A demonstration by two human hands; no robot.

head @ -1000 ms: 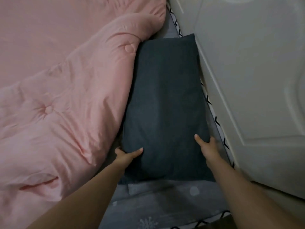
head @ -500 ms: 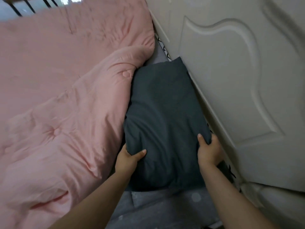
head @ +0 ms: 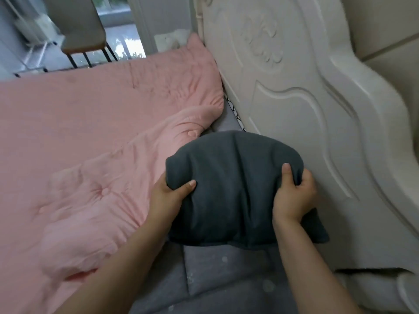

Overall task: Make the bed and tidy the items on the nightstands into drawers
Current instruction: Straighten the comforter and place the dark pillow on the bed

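Dim, flat indoor light fills the room, with the only bright patch at the window [head: 118, 10] in the upper left, where daylight blows out to a pale glare above the chair [head: 84, 26]. The pink comforter [head: 90, 137] takes soft, even light, its tufts and folds casting faint shadows. The dark grey pillow [head: 231, 184] reads nearly black, its creases barely separated. The white headboard [head: 306, 109] bows strongly toward the right edge under wide-angle distortion. The upper-left corner is smeared with blur; overall detail is soft and slightly grainy.
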